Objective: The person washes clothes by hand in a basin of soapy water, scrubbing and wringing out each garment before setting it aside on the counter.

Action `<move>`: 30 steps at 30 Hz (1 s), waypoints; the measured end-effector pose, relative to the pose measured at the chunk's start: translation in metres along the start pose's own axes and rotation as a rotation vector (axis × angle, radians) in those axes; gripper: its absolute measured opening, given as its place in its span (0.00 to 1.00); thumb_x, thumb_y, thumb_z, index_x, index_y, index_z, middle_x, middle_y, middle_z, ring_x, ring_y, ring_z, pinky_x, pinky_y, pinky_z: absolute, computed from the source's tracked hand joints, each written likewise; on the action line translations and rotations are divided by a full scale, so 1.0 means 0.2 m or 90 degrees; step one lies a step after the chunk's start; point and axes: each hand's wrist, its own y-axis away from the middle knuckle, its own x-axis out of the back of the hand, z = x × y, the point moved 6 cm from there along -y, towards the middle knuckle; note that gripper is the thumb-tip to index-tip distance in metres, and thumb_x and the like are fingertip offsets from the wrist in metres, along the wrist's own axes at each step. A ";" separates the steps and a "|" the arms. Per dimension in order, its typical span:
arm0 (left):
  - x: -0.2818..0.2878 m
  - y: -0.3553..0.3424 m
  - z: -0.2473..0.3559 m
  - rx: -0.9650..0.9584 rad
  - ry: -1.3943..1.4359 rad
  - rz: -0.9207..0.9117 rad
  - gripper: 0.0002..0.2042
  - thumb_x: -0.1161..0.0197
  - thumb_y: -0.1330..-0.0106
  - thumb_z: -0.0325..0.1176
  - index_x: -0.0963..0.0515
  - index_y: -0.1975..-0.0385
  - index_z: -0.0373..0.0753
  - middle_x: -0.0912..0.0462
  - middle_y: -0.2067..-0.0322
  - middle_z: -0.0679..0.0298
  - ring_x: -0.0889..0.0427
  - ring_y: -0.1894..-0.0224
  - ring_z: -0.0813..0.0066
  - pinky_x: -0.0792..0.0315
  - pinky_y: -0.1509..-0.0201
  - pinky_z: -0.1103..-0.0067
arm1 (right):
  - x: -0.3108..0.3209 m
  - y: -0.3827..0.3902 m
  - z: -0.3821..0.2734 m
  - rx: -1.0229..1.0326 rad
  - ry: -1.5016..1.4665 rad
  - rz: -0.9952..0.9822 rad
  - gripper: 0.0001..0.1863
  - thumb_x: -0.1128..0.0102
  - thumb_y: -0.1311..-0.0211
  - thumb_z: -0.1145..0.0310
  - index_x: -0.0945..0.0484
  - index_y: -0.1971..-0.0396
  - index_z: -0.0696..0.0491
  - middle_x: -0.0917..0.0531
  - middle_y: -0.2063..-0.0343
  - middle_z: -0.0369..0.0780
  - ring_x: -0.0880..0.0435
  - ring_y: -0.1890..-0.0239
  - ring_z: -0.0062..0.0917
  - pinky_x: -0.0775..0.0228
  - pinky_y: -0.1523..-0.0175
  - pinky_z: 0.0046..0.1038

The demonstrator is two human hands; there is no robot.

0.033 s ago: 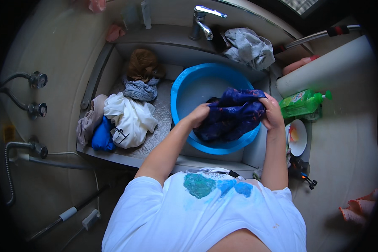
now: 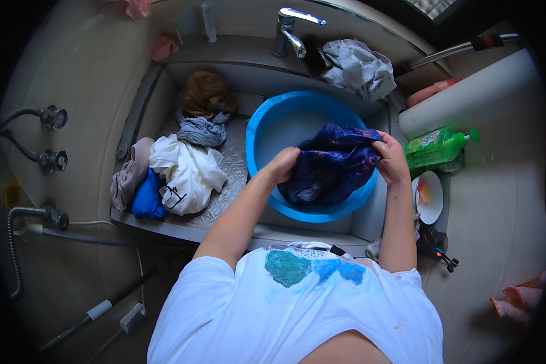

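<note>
A wet-looking dark blue cloth (image 2: 330, 167) with a reddish pattern is stretched between my two hands over a blue basin (image 2: 262, 115). My left hand (image 2: 284, 164) grips its left edge, fingers closed on the fabric. At the upper right corner, my right hand (image 2: 392, 158) pinches the cloth, thumb on top. The middle of the cloth sags in folds into the basin and hides part of the inside. Pale, cloudy water (image 2: 279, 134) shows in the uncovered part. The basin stands in a grey rectangular sink (image 2: 239, 103).
Left of the basin lie a white garment (image 2: 191, 173), a blue one (image 2: 147, 197), a grey one (image 2: 203, 129) and a brown one (image 2: 205, 94). Behind are a faucet (image 2: 290, 36) and grey cloth (image 2: 361, 67). A green pump bottle (image 2: 434, 148) and white bowl (image 2: 429, 203) sit right.
My left hand has shifted slightly left and the dark blue cloth's folds have opened a little. My right hand keeps its hold at nearly the same spot.
</note>
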 end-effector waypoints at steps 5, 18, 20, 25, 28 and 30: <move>-0.08 0.07 0.25 -0.123 0.310 -0.241 0.17 0.57 0.35 0.36 0.27 0.56 0.32 0.21 0.58 0.56 0.22 0.55 0.65 0.32 0.45 0.68 | 0.14 0.08 0.05 0.164 0.544 0.167 0.31 0.29 0.59 0.60 0.28 0.54 0.58 0.22 0.64 0.42 0.25 0.57 0.28 0.32 0.52 0.30; -0.10 0.23 0.39 -0.215 0.221 -0.171 0.17 0.57 0.31 0.40 0.31 0.50 0.36 0.25 0.53 0.57 0.25 0.51 0.64 0.33 0.43 0.68 | -0.08 0.05 0.29 0.086 -0.078 0.018 0.10 0.56 0.38 0.73 0.25 0.61 0.56 0.19 0.62 0.40 0.19 0.64 0.26 0.28 0.57 0.26; 0.07 0.21 0.37 -0.222 0.191 -0.119 0.19 0.50 0.34 0.42 0.31 0.49 0.37 0.25 0.52 0.58 0.25 0.51 0.65 0.33 0.44 0.69 | -0.08 0.06 0.09 0.104 -0.225 0.014 0.13 0.60 0.35 0.69 0.26 0.60 0.57 0.20 0.62 0.40 0.20 0.63 0.26 0.28 0.55 0.25; 0.10 0.17 0.24 -0.288 -0.318 -0.041 0.27 0.31 0.50 0.33 0.30 0.49 0.36 0.24 0.54 0.63 0.27 0.52 0.72 0.35 0.44 0.75 | -0.13 0.04 -0.04 0.106 -0.427 -0.057 0.20 0.65 0.33 0.61 0.28 0.56 0.59 0.21 0.58 0.43 0.22 0.57 0.29 0.30 0.49 0.30; 0.21 0.04 0.07 -0.264 -0.449 0.100 0.22 0.31 0.50 0.38 0.25 0.57 0.32 0.21 0.59 0.60 0.24 0.56 0.71 0.33 0.49 0.78 | -0.11 0.01 -0.10 0.123 -0.440 -0.083 0.20 0.66 0.33 0.62 0.27 0.56 0.59 0.21 0.59 0.43 0.21 0.58 0.30 0.30 0.49 0.30; 0.29 0.01 0.04 -0.257 -0.346 0.147 0.20 0.35 0.46 0.39 0.25 0.57 0.34 0.21 0.59 0.60 0.24 0.57 0.71 0.32 0.51 0.76 | -0.09 -0.01 -0.12 0.112 -0.402 -0.036 0.19 0.64 0.33 0.63 0.27 0.59 0.60 0.20 0.62 0.42 0.21 0.60 0.27 0.29 0.51 0.27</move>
